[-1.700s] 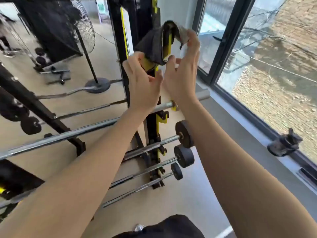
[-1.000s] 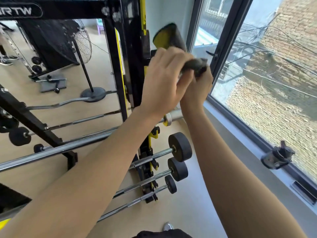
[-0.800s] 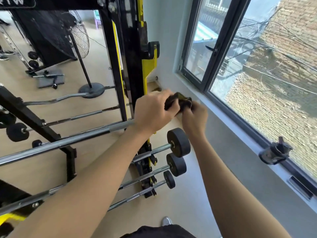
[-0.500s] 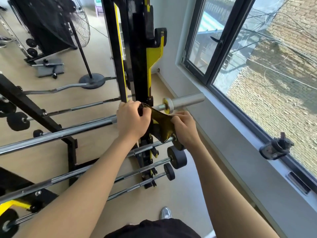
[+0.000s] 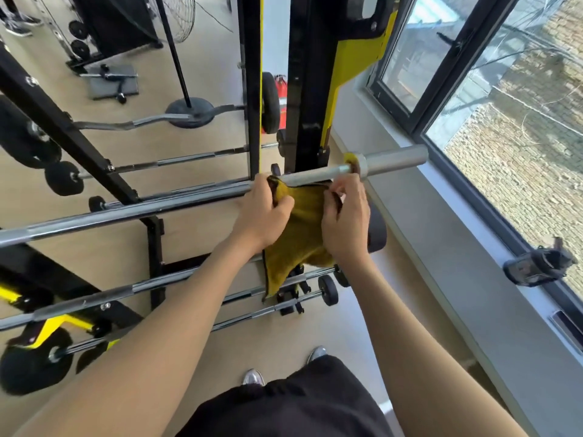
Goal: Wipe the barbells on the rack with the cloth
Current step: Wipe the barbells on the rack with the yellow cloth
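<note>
A long steel barbell (image 5: 132, 211) lies across the black and yellow rack (image 5: 310, 89), its bare sleeve (image 5: 394, 160) pointing at the window. A yellow cloth (image 5: 303, 228) with a dark edge hangs just below the bar. My left hand (image 5: 263, 212) grips the cloth's upper left corner against the bar. My right hand (image 5: 345, 216) pinches the cloth's upper right edge close under the bar. Lower barbells (image 5: 176, 280) with small black plates (image 5: 328, 290) rest on the rack beneath, partly hidden by the cloth and my arms.
A window (image 5: 504, 99) and grey sill (image 5: 457, 257) run along the right, with a black handle (image 5: 536, 268) on the frame. A curl bar (image 5: 142, 121), a fan stand (image 5: 186, 110) and weight plates (image 5: 30, 143) are behind the rack. My shoes (image 5: 252, 378) stand on the beige floor.
Both hands took the cloth down from the rack's upper hook to the top barbell. The cloth has opened out and now hangs spread between my hands under the bar.
</note>
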The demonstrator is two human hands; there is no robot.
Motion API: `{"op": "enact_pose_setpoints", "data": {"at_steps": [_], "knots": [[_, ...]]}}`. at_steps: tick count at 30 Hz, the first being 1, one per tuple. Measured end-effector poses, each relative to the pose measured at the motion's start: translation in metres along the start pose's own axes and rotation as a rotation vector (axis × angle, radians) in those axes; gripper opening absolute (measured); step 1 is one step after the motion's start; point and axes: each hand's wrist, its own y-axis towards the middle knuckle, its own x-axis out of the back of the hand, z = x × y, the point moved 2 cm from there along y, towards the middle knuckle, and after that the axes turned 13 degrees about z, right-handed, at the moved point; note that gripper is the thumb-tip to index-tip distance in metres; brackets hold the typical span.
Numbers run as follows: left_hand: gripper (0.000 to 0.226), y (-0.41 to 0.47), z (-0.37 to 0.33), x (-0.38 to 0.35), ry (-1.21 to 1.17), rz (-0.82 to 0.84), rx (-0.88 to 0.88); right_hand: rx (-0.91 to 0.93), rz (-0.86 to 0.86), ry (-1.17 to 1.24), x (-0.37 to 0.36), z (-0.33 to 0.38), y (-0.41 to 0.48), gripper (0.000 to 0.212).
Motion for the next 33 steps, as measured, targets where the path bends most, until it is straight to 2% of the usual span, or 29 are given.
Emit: {"op": "enact_pose_setpoints", "data": {"at_steps": [2, 6, 8, 12, 16, 18, 20, 24, 26, 28, 29, 33], "knots": [[0.017, 0.004, 0.0, 0.0, 0.042, 0.01, -0.03, -0.04, -0.055, -0.044, -0.001, -0.005, 0.0, 0.015], [0.029, 0.023, -0.013, -0.005, 0.074, -0.099, -0.119, -0.101, -0.05, -0.059, 0.006, -0.013, 0.009, 0.023], [0.027, 0.033, -0.026, -0.009, 0.099, -0.128, -0.176, -0.061, -0.077, -0.07, 0.015, -0.016, 0.018, 0.028], [0.017, 0.057, -0.054, -0.026, 0.164, -0.16, -0.294, -0.056, -0.264, -0.004, 0.051, -0.022, 0.048, 0.038], [0.014, 0.078, -0.083, -0.048, 0.224, -0.192, -0.368, -0.088, -0.293, -0.047, 0.089, -0.044, 0.103, 0.039], [0.022, 0.087, -0.098, -0.06, 0.224, -0.208, -0.376, -0.083, -0.283, -0.089, 0.102, -0.062, 0.128, 0.036], [0.025, 0.097, -0.11, -0.071, 0.28, -0.247, -0.384, -0.035, -0.229, -0.173, 0.106, -0.08, 0.146, 0.031], [0.012, 0.119, -0.122, -0.086, 0.418, -0.359, -0.303, 0.103, -0.222, -0.475, 0.098, -0.104, 0.156, 0.015], [0.011, 0.129, -0.122, -0.089, 0.462, -0.395, -0.278, 0.274, -0.067, -0.402, 0.083, -0.107, 0.148, 0.013], [0.007, 0.134, -0.122, -0.093, 0.474, -0.43, -0.273, 0.407, 0.191, -0.379, 0.064, -0.111, 0.134, 0.02], [0.002, 0.135, -0.122, -0.094, 0.48, -0.441, -0.274, 0.431, 0.255, -0.408, 0.059, -0.113, 0.129, 0.025], [0.009, 0.143, -0.121, -0.103, 0.515, -0.436, -0.273, 0.487, 0.332, -0.625, 0.076, -0.131, 0.151, 0.04]]}}
